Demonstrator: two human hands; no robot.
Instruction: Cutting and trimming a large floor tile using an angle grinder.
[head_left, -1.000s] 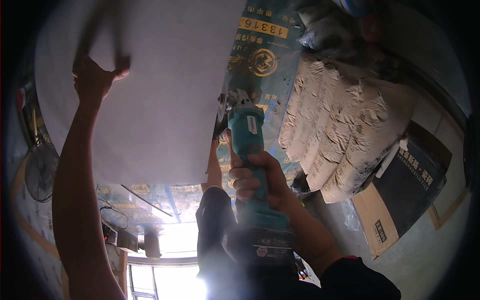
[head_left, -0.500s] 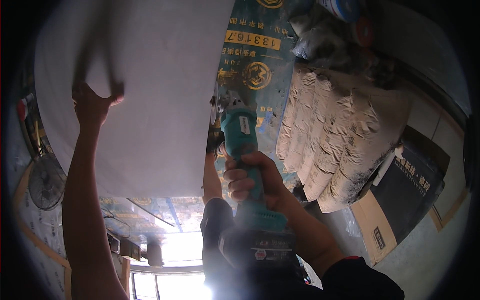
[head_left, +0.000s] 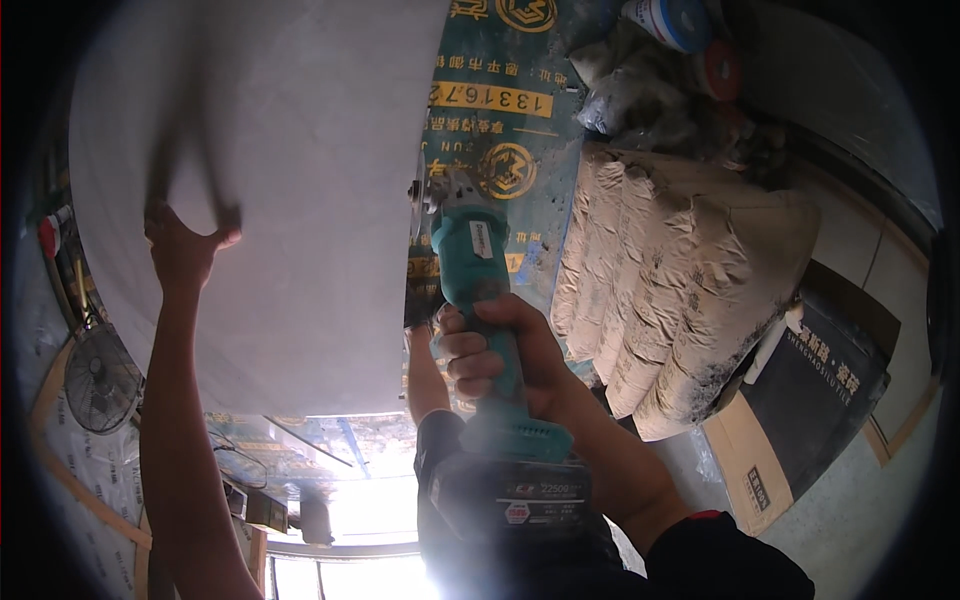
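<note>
A large pale grey tile (head_left: 300, 320) fills the left and middle of the view. On its face rests my left hand (head_left: 190, 245), thumb and fingers spread, with a forked dark shadow beyond it. My right hand (head_left: 480, 350) is wrapped round the handle of a teal angle grinder (head_left: 474, 255) with a black battery pack (head_left: 515, 500). The grinder's metal head (head_left: 458, 190) is at the tile's right edge. Its disc is seen nearly edge-on, and I cannot tell whether it touches the tile.
Green printed sheeting (head_left: 540, 200) covers the floor. Brown paper sacks (head_left: 690, 270) lie to the right, with a black and tan carton (head_left: 800, 400) nearer. Plastic bags (head_left: 630, 110) and a tub (head_left: 670, 22) are at far right. A fan (head_left: 103, 380) stands left; a bare lower leg (head_left: 428, 375) is below the grinder.
The whole view has shifted, so tile, sacks and fan appear slightly lower. Relative to the tile, the grinder sits a little farther along its right edge. My left hand remains on the tile.
</note>
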